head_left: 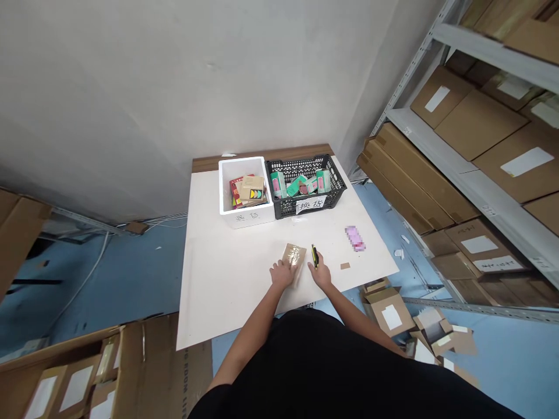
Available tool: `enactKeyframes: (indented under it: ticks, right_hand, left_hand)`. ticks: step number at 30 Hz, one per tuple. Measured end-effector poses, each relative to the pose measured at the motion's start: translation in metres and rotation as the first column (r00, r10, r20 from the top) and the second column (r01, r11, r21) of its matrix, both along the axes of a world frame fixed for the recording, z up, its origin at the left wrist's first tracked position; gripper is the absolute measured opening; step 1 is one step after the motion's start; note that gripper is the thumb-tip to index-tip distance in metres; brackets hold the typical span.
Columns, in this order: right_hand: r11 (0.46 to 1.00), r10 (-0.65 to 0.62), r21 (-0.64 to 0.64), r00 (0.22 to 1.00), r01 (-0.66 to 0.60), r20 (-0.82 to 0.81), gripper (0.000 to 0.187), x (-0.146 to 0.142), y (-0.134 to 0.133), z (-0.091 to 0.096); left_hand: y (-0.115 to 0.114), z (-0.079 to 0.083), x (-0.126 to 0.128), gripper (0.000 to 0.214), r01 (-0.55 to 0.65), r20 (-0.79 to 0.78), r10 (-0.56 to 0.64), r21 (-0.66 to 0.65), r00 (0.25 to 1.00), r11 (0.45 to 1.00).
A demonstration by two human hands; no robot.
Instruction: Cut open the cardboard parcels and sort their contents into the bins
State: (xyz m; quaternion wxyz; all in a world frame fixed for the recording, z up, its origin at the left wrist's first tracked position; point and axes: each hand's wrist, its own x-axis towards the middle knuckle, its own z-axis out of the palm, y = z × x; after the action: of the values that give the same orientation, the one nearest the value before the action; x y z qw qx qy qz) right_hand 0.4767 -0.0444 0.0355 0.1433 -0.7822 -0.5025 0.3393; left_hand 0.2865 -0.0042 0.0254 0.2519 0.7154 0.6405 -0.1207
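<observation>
A small brown cardboard box (pixel 294 254) with shiny tape across it lies on the white table near its front edge. My left hand (pixel 282 274) holds it at its left side, with the thumb over its top and the fingers bent along the edge. Just to the right, my right hand (pixel 321 273) is closed around a yellow and black utility knife (pixel 315 256), which points away from me. The knife is apart from the box. Whether its blade is out is too small to tell.
Behind the box stand a white foam box (pixel 247 217) with flat packages and a black plastic crate (pixel 286 208) with green-and-white cartons. A pink blurred item (pixel 355 238) and a brown scrap (pixel 345 266) lie on the right. Loaded shelves (pixel 463 157) flank the table.
</observation>
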Motion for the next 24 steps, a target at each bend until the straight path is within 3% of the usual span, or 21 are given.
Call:
enactKeyframes:
  ticks: [4, 7, 10, 13, 15, 16, 19, 22, 24]
  right_hand:
    - [0.995, -0.087, -0.057, 0.996, 0.088, 0.018, 0.077, -0.025, 0.023, -0.025]
    - [0.991, -0.092, -0.094, 0.996, 0.093, 0.018, 0.053, -0.026, 0.041, -0.032]
    - [0.988, -0.14, -0.094, 0.968, 0.123, -0.207, 0.039, -0.025, 0.049, -0.033]
    - [0.969, -0.238, -0.078, 0.784, 0.237, -0.573, 0.044, -0.035, 0.046, -0.034]
    - [0.953, -0.274, -0.1, 0.672, 0.286, -0.688, 0.048, -0.049, 0.041, -0.035]
    - [0.951, -0.279, -0.11, 0.655, 0.288, -0.702, 0.049, -0.057, 0.038, -0.036]
    - [0.96, -0.275, -0.141, 0.708, 0.243, -0.651, 0.048, -0.082, 0.031, -0.037]
    - [0.961, -0.276, -0.197, 0.743, 0.196, -0.61, 0.046, -0.106, 0.027, -0.035]
    - [0.963, -0.269, -0.205, 0.717, 0.178, -0.643, 0.047, -0.119, 0.025, -0.031]
  left_hand:
    - [-0.013, -0.006, 0.012, 0.069, 0.093, 0.043, -0.092, -0.018, 0.995, 0.996]
    - [-0.017, -0.012, 0.002, 0.084, 0.133, 0.025, -0.132, -0.017, 0.991, 0.991]
    - [-0.008, -0.014, -0.027, 0.087, 0.119, 0.045, -0.116, -0.067, 0.992, 0.991]
    - [0.002, -0.01, -0.068, 0.078, 0.011, 0.006, -0.01, -0.102, 1.0, 0.995]
    - [0.003, -0.008, -0.094, 0.071, -0.114, -0.032, 0.112, -0.089, 0.993, 0.989]
    - [0.0, -0.008, -0.105, 0.067, -0.171, -0.031, 0.169, -0.057, 0.985, 0.984]
    - [-0.015, -0.012, -0.123, 0.063, -0.183, 0.049, 0.182, 0.014, 0.982, 0.983]
    - [-0.036, -0.023, -0.131, 0.068, -0.044, 0.102, 0.052, -0.078, 0.993, 0.996]
    - [-0.047, -0.031, -0.141, 0.075, -0.05, 0.104, 0.063, -0.121, 0.993, 0.991]
